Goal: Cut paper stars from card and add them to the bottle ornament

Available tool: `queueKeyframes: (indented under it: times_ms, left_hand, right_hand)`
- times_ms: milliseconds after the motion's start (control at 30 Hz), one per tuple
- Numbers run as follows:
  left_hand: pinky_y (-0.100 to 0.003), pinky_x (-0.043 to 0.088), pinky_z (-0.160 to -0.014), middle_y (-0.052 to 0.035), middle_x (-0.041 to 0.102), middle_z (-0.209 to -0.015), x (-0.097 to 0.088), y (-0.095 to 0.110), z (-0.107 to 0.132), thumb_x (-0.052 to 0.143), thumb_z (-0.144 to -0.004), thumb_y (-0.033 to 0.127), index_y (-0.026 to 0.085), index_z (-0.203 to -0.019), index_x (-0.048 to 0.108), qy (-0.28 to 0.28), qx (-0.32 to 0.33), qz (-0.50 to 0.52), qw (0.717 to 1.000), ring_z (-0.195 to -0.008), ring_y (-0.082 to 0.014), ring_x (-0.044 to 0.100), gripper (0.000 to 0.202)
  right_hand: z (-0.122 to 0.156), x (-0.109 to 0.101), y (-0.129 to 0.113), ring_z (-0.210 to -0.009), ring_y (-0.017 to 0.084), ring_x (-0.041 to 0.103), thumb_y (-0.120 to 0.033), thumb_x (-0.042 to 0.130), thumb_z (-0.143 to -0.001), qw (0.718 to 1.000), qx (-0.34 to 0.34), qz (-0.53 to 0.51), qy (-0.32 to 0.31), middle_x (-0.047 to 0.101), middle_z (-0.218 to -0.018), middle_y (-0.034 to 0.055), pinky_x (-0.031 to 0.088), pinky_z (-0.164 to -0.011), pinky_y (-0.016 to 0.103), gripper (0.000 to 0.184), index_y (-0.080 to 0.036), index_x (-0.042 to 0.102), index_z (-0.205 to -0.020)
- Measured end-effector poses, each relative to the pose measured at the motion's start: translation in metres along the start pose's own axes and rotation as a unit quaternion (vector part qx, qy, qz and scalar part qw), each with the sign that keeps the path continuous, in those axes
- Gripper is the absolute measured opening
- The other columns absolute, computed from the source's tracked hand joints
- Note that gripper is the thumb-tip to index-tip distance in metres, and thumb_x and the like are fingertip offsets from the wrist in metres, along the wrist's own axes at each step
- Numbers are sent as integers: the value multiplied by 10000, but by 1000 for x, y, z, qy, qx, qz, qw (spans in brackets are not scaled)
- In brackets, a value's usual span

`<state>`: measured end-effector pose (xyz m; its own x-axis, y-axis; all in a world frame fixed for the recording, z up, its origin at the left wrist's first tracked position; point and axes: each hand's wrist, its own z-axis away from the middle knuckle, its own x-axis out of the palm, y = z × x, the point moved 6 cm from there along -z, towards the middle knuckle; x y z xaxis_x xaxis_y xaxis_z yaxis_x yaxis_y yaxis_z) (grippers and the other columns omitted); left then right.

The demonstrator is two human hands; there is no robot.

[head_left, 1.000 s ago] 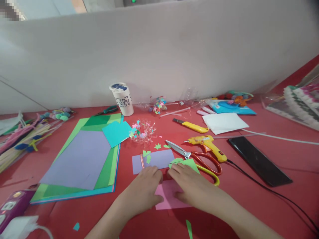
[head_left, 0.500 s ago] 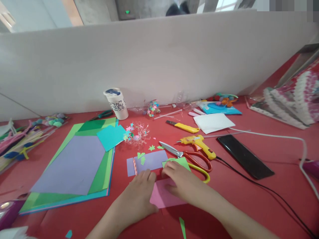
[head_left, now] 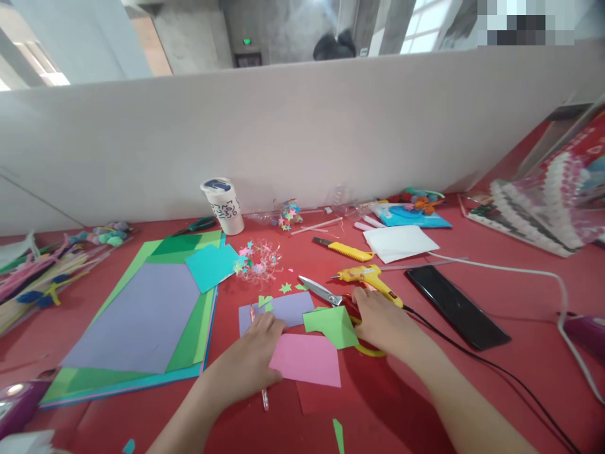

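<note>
My left hand [head_left: 248,359] lies flat, fingers stretched out, on the left edge of a pink sheet of paper [head_left: 309,360] and on a purple strip [head_left: 288,308]. A thin pink stick [head_left: 265,398] pokes out from under it. My right hand [head_left: 384,323] rests over the red and yellow handles of the scissors [head_left: 322,292], fingers curled on them; the blades point left. A cut green piece of paper [head_left: 331,326] lies between my hands, overlapping the pink sheet.
A yellow glue gun [head_left: 365,276] with a black cord, a black phone [head_left: 456,307], a yellow utility knife [head_left: 343,250], white paper [head_left: 399,243], a cup [head_left: 223,205]. Stacked coloured sheets [head_left: 142,321] lie left, pipe cleaners [head_left: 33,277] far left. A white partition [head_left: 302,132] stands behind.
My right hand has left the pink sheet and moved right onto the scissors' handles. The green piece now lies uncovered. My left hand stays on the paper. The camera has tilted up.
</note>
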<state>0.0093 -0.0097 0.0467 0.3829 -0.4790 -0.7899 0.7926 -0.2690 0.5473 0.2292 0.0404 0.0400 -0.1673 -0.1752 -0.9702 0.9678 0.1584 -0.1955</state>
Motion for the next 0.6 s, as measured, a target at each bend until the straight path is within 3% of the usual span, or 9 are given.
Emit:
queueKeyframes:
  times_ms: [133,333,500,600]
  left_hand:
    - [-403,352,-965,-80,480,-1101,0,0,-3,573,-631,153,191,-1077,515,-17,2,10,1000,-1084,-266,437,451]
    - [-350,374,-876,-49,478,-1062,0,3,-2,537,-598,104,209,-954,486,-1,6,51,999,-1018,-237,458,374]
    - [-277,394,-670,28,542,-810,-2,0,-3,469,-679,115,220,-934,520,-1,-8,150,989,-746,-166,526,281]
    - [-259,393,-619,45,517,-713,-8,-6,-10,523,-681,152,197,-812,545,46,-18,222,974,-667,-142,515,141]
  right_hand:
    - [-2,-4,1,-886,289,628,-52,532,-708,999,6,-17,46,616,-1015,151,422,-668,327,256,-126,546,-953]
    - [1,-15,-6,-1069,323,544,49,457,-730,991,-38,-17,126,545,-1132,163,420,-851,392,454,-103,540,-1150]
    - [7,-30,-1,-1072,353,518,19,487,-758,982,-27,-48,181,537,-1113,171,395,-916,453,405,-105,535,-1140]
    - [9,-40,8,-1058,347,518,-68,535,-772,972,-1,-104,210,519,-1104,169,402,-908,451,321,-132,523,-1086]
